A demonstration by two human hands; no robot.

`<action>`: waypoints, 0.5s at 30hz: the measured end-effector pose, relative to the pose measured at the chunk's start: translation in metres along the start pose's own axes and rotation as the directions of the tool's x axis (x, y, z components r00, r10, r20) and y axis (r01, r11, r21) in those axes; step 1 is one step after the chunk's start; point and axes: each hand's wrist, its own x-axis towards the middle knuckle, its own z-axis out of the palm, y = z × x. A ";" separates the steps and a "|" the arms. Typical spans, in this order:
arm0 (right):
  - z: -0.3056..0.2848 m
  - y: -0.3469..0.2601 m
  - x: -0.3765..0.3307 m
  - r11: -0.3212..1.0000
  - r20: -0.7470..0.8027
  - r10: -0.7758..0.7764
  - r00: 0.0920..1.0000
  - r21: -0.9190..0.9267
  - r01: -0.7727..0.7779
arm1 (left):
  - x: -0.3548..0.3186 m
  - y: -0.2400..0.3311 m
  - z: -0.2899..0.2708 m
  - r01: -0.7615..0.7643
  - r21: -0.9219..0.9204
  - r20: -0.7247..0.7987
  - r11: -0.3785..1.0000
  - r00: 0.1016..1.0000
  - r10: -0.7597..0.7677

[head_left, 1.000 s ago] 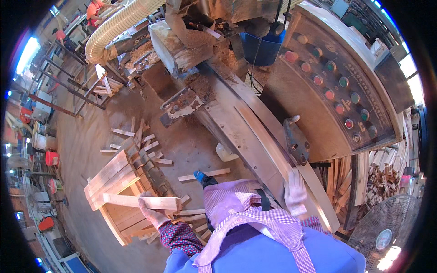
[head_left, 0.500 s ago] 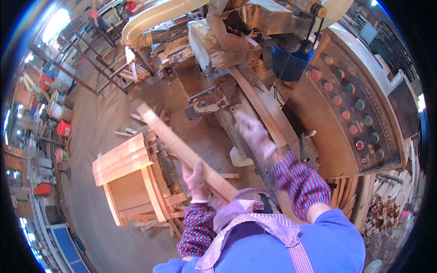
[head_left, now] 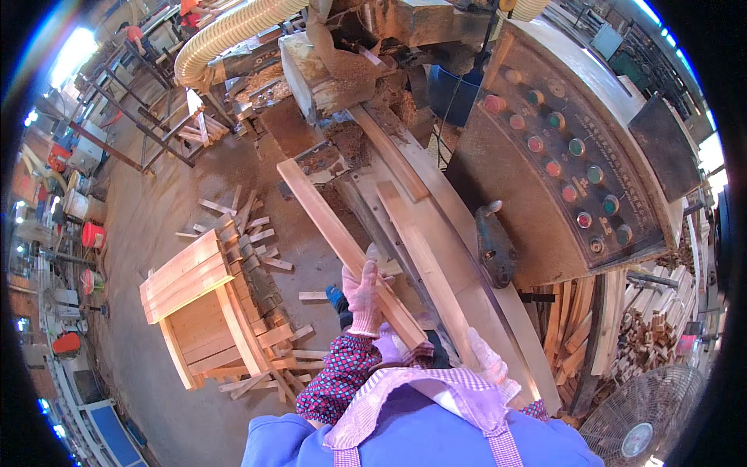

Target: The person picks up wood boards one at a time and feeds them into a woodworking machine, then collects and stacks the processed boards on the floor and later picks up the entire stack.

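My left hand (head_left: 362, 300), in a pale glove, is closed round a long wooden board (head_left: 331, 226) that slants up and away over the left side of the machine bed. My right hand (head_left: 492, 364), also gloved, is at the near end of a second wooden board (head_left: 424, 261). Its fingers lie along that board's right side and are partly hidden. This board rests lengthwise on the metal machine bed (head_left: 498, 311). Ahead of it a third wooden board (head_left: 389, 152) lies against the fence, its far end at the machine head (head_left: 342, 66).
A control panel (head_left: 564, 156) with red and green buttons stands right of the bed. Stacked boards (head_left: 191, 276) and loose offcuts sit on the floor at left. A ribbed hose (head_left: 233, 39) arches over the back. A fan (head_left: 638, 420) and wood piles (head_left: 661, 327) are at lower right.
My right hand has come back toward my body from over the bed, to the near end of a second board now lying there. The left-hand board has swung right; the third board is farther in.
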 end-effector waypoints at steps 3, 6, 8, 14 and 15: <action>-0.002 0.031 0.000 0.979 -0.087 0.088 0.992 0.191 -0.070 | 0.000 0.006 -0.009 0.002 0.070 0.021 0.998 1.000 -0.003; -0.014 0.059 0.008 0.849 -0.149 -0.161 0.976 -0.525 0.060 | -0.008 0.032 -0.012 0.061 0.071 -0.021 0.996 0.998 -0.059; -0.023 0.093 0.032 0.543 -0.069 -0.454 0.888 -0.812 0.215 | 0.000 0.037 -0.039 0.015 0.106 -0.076 0.994 0.997 -0.007; 0.004 0.057 0.170 0.102 0.075 -0.745 0.663 -0.969 0.225 | 0.014 0.033 -0.073 0.012 0.073 -0.212 0.997 0.977 0.004; 0.010 0.040 0.201 0.052 0.101 -0.774 0.625 -0.974 0.222 | 0.015 0.036 -0.077 0.009 0.060 -0.214 0.998 0.977 0.004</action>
